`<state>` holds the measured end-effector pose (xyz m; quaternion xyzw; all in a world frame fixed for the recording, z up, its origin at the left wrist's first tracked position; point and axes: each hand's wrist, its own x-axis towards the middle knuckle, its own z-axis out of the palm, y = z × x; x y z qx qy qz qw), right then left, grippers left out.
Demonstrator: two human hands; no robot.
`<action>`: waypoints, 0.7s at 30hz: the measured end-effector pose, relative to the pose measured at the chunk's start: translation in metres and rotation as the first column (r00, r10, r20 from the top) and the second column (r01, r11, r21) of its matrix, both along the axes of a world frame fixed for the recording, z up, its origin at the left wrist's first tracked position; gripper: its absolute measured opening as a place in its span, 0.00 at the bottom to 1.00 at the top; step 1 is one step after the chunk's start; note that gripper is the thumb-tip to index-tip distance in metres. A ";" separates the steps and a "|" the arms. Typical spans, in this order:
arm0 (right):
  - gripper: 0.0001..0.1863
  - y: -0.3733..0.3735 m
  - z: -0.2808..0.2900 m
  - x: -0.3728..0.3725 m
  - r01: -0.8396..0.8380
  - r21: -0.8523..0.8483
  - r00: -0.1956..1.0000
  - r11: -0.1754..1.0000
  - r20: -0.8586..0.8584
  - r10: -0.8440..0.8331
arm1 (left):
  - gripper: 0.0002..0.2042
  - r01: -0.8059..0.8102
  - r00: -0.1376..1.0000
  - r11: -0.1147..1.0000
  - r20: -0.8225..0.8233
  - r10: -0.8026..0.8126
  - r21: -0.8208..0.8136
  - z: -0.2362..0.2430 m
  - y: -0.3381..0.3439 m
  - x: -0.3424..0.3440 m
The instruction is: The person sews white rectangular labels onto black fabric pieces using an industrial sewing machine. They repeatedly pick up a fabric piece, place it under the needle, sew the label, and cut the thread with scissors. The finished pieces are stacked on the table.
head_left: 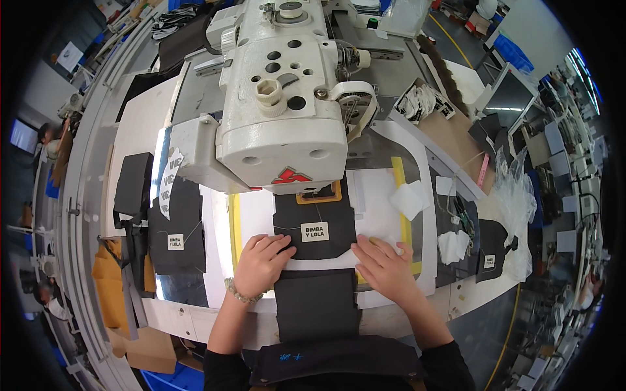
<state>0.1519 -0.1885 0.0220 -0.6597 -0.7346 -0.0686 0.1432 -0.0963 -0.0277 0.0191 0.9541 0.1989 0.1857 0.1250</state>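
A black fabric piece [313, 242] with a cream rectangular label and loose thread lies on a white template with yellow strips, beneath the head of a white industrial sewing machine [283, 153]. My left hand [259, 264] rests at its lower left edge, open, fingers slightly bent. My right hand [385, 267] lies at its lower right edge, open, fingers apart. Between my forearms, a second black piece [316, 306] lies nearer my body.
Black labelled pieces lie left [176, 260] and right [490, 238], with stacked dark pieces [132, 182] at far left. Crumpled plastic [514, 202], thread tools and white scraps [451, 247] sit right. A monitor [507, 94] stands behind. Other people [49, 140] are at distant stations.
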 end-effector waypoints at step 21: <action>0.11 -0.043 0.008 0.167 0.679 -0.168 0.670 0.715 -0.256 -0.697 | 0.13 -0.331 0.914 0.913 0.162 0.373 -0.240 -0.012 -0.012 -0.007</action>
